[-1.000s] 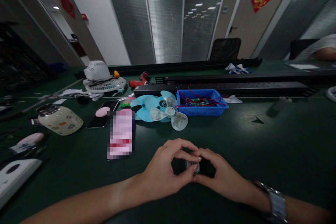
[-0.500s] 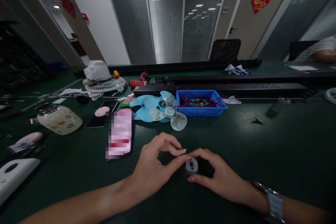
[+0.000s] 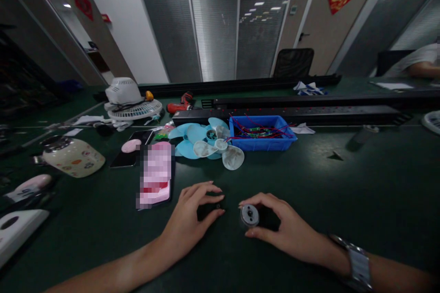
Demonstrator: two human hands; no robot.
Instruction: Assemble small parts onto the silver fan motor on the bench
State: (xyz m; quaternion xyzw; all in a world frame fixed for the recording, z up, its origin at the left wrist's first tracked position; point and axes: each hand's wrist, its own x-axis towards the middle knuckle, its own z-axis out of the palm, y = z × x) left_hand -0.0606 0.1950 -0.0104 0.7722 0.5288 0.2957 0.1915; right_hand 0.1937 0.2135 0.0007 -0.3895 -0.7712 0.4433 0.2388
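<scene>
My right hand (image 3: 287, 229) grips a small round motor (image 3: 250, 215) with a silvery end face, held just above the dark green table (image 3: 343, 183). A watch sits on that wrist. My left hand (image 3: 192, 213) rests a short way to the left, its fingertips pinched on a small dark part (image 3: 217, 206) against the table. The two hands are apart, with a gap of bare table between them.
Behind the hands lie a phone with a pink screen (image 3: 156, 174), light blue and clear fan blades (image 3: 206, 142), and a blue bin of wires (image 3: 261, 132). A white fan housing (image 3: 129, 100), a red drill (image 3: 180, 103) and a cream jar (image 3: 70, 158) stand left. Another person's arm (image 3: 422, 66) shows far right.
My hands were together on the motor; the left hand has pulled away to the left with a small dark part, while the right hand keeps the motor.
</scene>
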